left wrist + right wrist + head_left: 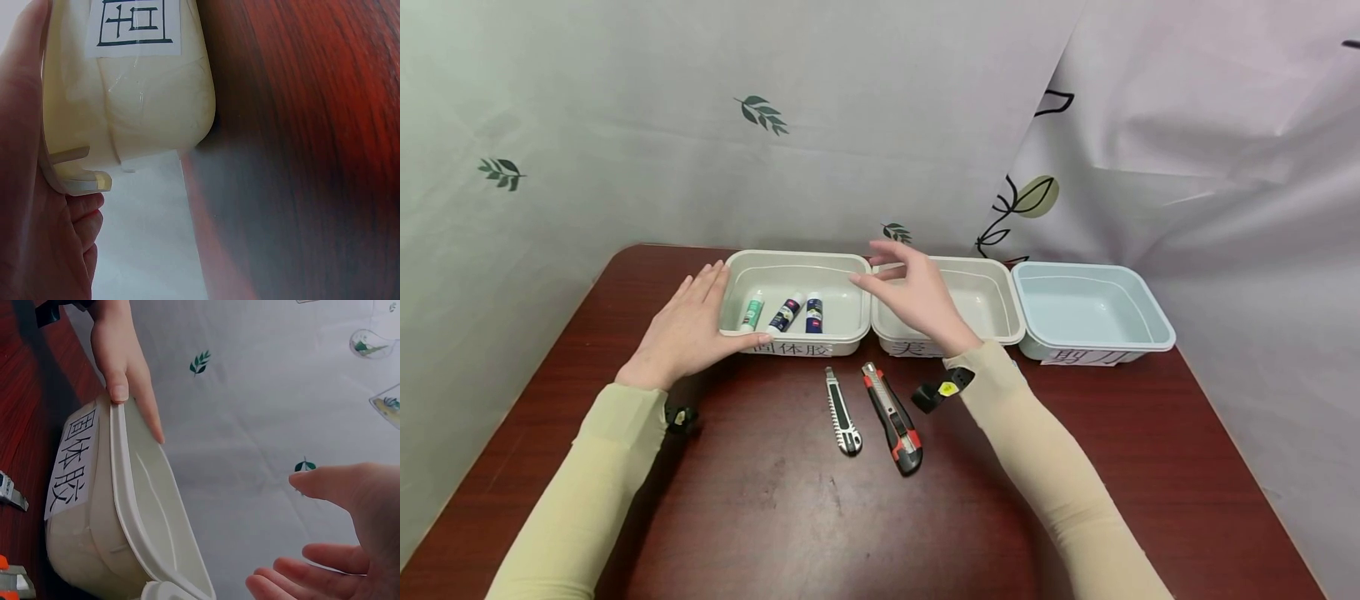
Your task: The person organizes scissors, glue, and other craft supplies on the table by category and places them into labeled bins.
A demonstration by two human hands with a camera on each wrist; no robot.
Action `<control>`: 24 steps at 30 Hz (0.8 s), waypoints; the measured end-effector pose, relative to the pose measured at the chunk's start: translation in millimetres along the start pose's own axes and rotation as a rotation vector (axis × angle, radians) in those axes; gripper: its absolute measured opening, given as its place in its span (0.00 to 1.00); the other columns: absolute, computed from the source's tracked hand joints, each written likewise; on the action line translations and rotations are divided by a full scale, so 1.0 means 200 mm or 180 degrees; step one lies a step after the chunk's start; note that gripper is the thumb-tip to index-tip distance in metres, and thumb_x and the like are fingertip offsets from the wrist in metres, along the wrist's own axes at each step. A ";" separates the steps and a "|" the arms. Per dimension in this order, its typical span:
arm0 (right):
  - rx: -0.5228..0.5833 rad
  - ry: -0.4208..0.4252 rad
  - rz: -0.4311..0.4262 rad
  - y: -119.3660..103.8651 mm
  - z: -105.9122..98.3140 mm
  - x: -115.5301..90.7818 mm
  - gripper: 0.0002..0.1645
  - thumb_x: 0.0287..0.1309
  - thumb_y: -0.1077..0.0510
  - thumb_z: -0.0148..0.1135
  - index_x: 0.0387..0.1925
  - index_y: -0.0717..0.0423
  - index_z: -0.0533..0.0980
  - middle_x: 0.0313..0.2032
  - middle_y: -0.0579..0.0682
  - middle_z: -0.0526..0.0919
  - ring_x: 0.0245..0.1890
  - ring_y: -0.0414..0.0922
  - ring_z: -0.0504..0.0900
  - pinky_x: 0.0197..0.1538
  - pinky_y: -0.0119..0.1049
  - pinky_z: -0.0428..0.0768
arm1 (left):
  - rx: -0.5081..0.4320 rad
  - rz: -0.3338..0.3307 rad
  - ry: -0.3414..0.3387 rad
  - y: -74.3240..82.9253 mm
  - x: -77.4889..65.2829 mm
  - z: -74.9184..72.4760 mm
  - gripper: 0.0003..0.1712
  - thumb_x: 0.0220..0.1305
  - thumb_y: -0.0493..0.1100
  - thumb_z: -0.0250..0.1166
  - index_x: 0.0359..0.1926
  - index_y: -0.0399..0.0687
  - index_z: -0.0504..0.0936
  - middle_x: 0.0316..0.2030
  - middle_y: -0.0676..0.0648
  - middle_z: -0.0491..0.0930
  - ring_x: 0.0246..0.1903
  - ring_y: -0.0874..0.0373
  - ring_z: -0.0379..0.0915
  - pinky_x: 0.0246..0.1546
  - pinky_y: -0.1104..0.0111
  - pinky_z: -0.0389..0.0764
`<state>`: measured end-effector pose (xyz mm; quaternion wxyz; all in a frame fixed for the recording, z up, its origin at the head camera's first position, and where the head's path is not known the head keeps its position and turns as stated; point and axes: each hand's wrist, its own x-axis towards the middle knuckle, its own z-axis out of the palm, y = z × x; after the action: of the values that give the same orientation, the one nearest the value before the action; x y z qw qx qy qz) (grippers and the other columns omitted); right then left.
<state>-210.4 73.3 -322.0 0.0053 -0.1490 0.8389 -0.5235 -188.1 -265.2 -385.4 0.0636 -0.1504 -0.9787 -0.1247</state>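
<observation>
My left hand (688,329) rests on the left end of the left bin (850,332), its fingers straight along the rim and its thumb lying over the front edge. Inside that bin lie three glue sticks: a green one (752,313) and two dark blue ones, the middle one (785,315) tilted and the right one (814,315) more upright in view. My right hand (913,292) hovers above the place where the left and middle bins meet, thumb and fingers spread apart with nothing between them.
The middle bin (992,275) and a light blue bin (1093,296) continue the row to the right, with paper labels in front. A silver utility knife (842,412) and a red-and-black utility knife (892,417) lie on the dark table (760,517). A patterned curtain hangs behind.
</observation>
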 end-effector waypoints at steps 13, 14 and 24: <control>-0.0011 0.0062 -0.0182 0.03 -0.11 -0.08 0.35 0.60 0.43 0.73 0.67 0.43 0.76 0.52 0.42 0.83 0.48 0.39 0.84 0.49 0.40 0.84 | 0.0016 0.0017 -0.0005 -0.01 0.00 0.01 0.73 0.54 0.80 0.63 0.78 0.28 0.48 0.76 0.29 0.49 0.76 0.38 0.42 0.77 0.51 0.41; -0.0017 0.0068 -0.0188 0.03 -0.12 -0.08 0.35 0.60 0.42 0.72 0.67 0.43 0.76 0.52 0.42 0.83 0.48 0.39 0.84 0.49 0.41 0.84 | 0.0013 0.0015 -0.0008 -0.01 0.00 0.01 0.73 0.54 0.80 0.63 0.78 0.28 0.48 0.76 0.29 0.49 0.76 0.38 0.42 0.77 0.51 0.41; -0.0048 0.0111 -0.0246 0.05 -0.19 -0.13 0.35 0.60 0.44 0.73 0.66 0.46 0.77 0.53 0.45 0.84 0.50 0.42 0.85 0.51 0.41 0.84 | -0.0008 0.0003 -0.0021 -0.01 0.00 0.01 0.73 0.55 0.80 0.63 0.78 0.29 0.47 0.77 0.30 0.47 0.77 0.39 0.40 0.77 0.53 0.39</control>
<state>-195.1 117.1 -317.9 -0.0308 -0.1722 0.8364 -0.5195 -189.3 -266.3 -386.7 0.0602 -0.1513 -0.9787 -0.1254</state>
